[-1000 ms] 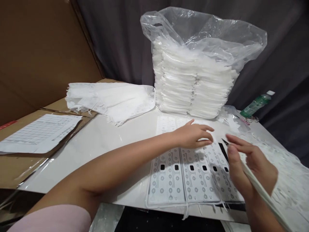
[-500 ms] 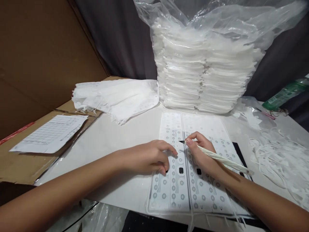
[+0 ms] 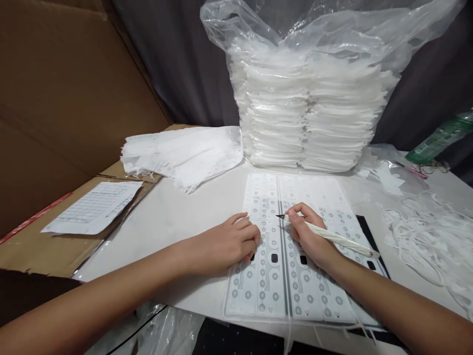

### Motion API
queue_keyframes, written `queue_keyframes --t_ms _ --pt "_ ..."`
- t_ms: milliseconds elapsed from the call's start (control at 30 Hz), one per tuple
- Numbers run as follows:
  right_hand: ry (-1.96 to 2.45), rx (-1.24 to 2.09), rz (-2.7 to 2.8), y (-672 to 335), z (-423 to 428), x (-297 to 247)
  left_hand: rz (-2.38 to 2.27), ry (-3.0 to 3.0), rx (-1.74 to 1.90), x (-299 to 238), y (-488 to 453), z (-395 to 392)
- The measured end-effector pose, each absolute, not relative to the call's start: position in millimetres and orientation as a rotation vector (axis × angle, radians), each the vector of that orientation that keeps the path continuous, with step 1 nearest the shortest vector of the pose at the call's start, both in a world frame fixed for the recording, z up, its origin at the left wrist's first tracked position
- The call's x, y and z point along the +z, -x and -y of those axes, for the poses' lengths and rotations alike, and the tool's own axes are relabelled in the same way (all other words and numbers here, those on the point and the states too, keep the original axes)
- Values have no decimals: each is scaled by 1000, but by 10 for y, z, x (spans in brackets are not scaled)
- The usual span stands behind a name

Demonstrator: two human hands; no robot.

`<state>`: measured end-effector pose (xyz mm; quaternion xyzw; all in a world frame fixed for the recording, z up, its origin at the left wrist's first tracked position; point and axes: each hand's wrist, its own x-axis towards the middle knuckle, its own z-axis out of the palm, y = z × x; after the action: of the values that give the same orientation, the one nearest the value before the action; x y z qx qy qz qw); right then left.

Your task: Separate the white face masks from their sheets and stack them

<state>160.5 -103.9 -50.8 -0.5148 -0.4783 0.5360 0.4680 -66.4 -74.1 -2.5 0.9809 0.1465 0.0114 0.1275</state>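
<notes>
A thin white sheet (image 3: pixel 275 291) printed with rows of grey rings and cut with black-looking square openings lies flat on the table. My right hand (image 3: pixel 308 236) grips a craft knife (image 3: pixel 338 239) with a white wrapped handle; its dark pointed tip is at the sheet, left of a grey double line down the middle. On the sheet's left side rests my left hand (image 3: pixel 231 241), palm down. Its fingers are bent, the little finger apart from the others, and nothing shows in it. The fingertips and thumb are partly hidden beside one square opening.
Behind the sheet stands a clear plastic bag (image 3: pixel 306 108) of stacked white sheets. Loose white sheets (image 3: pixel 188 150) lie to its left. A printed paper (image 3: pixel 94 207) rests on cardboard (image 3: pixel 22 251). White scraps (image 3: pixel 428 241) and a green bottle (image 3: pixel 439 140) are at right.
My left hand's fingers have drawn in and curled more, and its little finger now stands out. The knife tip has shifted very slightly. The view has turned a little.
</notes>
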Motion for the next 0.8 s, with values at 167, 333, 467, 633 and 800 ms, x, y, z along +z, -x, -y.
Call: queue_keyframes --t_ms 167,333,467,633,800 --pt "1276 1318 1177 -1593 1044 -501 -473 -2679 29 77 740 735" --pt "1259 1344 1149 -1577 1028 -516 -628 -2444 25 239 820 520" --pt "1145 1416 947 -1560 997 -475 -746 -2447 265 339 618 356" --pt "1152 1436 990 -1543 944 -250 -724 -2605 620 317 301 236" --pt "1336 1365 1438 -1469 780 -99 -1076 -2576 452 134 472 96"
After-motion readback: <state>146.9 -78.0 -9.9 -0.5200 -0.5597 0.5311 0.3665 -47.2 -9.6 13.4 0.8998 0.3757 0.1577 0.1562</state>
